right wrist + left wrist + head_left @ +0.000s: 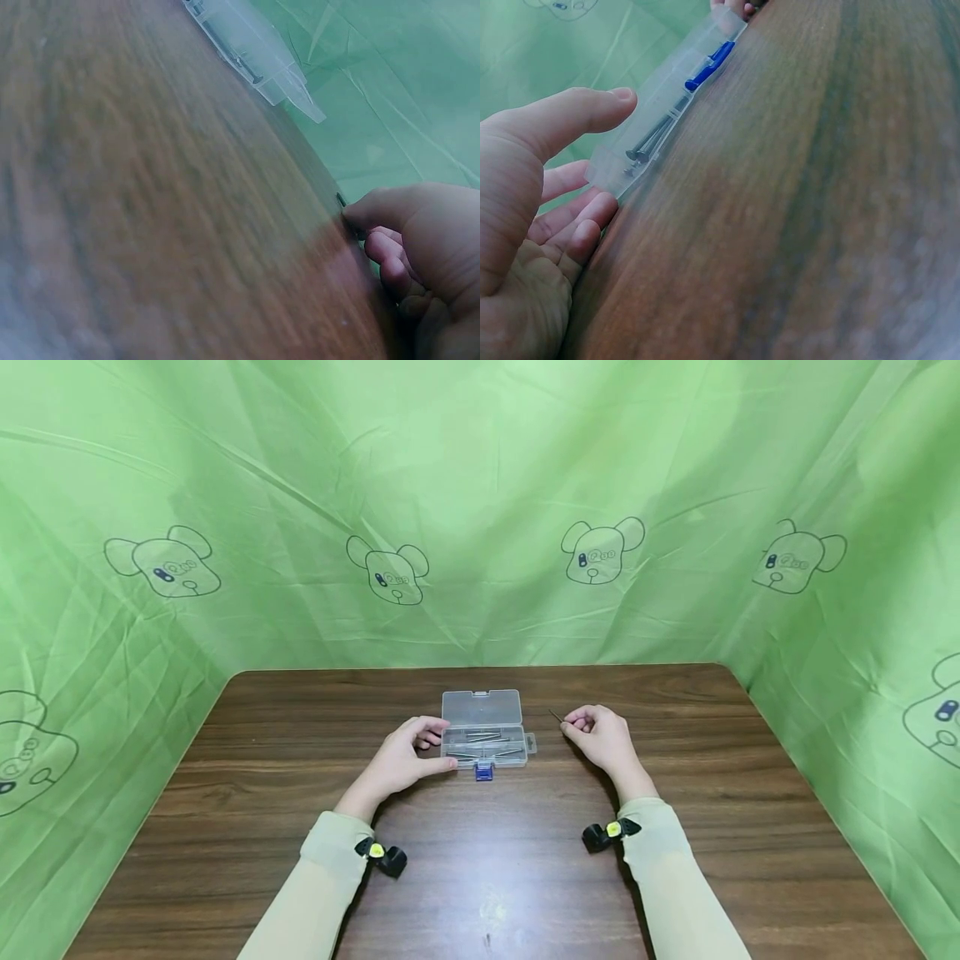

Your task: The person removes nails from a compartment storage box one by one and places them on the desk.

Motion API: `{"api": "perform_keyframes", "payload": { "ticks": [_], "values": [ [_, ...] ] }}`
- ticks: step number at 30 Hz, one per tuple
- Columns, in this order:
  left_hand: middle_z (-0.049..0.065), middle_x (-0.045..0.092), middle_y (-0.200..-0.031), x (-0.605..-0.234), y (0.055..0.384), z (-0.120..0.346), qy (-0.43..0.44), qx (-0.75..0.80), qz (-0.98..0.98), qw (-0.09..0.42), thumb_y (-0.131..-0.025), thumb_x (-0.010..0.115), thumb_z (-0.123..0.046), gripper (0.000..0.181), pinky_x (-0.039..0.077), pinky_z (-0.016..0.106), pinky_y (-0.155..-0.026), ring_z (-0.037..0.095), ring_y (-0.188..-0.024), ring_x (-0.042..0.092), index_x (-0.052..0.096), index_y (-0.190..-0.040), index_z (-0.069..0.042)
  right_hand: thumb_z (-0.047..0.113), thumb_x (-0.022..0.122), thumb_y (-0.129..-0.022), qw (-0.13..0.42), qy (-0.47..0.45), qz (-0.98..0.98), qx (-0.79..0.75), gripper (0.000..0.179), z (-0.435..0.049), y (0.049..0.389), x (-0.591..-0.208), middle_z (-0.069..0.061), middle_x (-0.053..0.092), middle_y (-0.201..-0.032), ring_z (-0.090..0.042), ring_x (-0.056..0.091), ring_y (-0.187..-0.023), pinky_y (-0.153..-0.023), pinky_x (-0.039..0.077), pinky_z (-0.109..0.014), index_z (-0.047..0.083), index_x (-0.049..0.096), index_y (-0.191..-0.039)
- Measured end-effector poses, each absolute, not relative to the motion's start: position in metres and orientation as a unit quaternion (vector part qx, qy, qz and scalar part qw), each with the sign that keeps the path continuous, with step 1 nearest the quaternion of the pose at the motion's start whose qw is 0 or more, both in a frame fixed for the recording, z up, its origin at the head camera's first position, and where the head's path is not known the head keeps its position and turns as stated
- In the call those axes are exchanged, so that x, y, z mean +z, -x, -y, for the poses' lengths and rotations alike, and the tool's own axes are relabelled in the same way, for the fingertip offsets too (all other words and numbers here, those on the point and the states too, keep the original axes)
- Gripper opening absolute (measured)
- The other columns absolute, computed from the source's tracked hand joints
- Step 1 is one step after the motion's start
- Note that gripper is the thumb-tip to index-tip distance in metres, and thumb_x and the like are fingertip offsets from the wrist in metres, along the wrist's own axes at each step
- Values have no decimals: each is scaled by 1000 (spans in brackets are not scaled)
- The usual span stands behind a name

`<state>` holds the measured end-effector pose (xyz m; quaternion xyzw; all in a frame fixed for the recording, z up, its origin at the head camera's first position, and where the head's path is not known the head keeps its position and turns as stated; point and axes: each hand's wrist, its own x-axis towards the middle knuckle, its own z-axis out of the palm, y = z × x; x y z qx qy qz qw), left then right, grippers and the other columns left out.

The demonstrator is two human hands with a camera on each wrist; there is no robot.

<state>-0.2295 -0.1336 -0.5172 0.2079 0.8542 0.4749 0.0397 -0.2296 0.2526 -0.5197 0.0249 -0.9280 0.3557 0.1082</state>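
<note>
A clear plastic box [486, 746] lies on the table with its lid [482, 707] folded open to the back. My left hand [408, 753] holds the box by its left end, thumb along the front corner and fingers at the back. Several metal nails [651, 140] lie inside, in more than one compartment. A blue latch [484, 772] hangs at the front of the box. To the right of the box, my right hand [603, 739] pinches a thin dark nail [555, 716] between thumb and fingertips, low over the table; most of it is hidden in the right wrist view.
The brown wooden table [480, 868] carries the box and both forearms. A clear hanging tab [532, 742] sticks out from the box's right side. Green cloth [480, 468] with printed bear heads walls in the back and both sides.
</note>
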Motion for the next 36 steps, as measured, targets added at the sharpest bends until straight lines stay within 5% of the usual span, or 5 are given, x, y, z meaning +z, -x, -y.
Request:
{"api": "perform_keyframes", "payload": {
  "ticks": [36],
  "values": [
    [5, 71, -127, -516, 228, 133, -208, 477, -853, 42, -84, 98, -31, 66, 55, 43, -98, 22, -112, 68, 69, -141, -12, 29, 83, -95, 108, 0, 922, 371, 18, -245, 228, -515, 0, 77, -86, -13, 67, -75, -74, 52, -32, 11, 82, -99]
  ]
}}
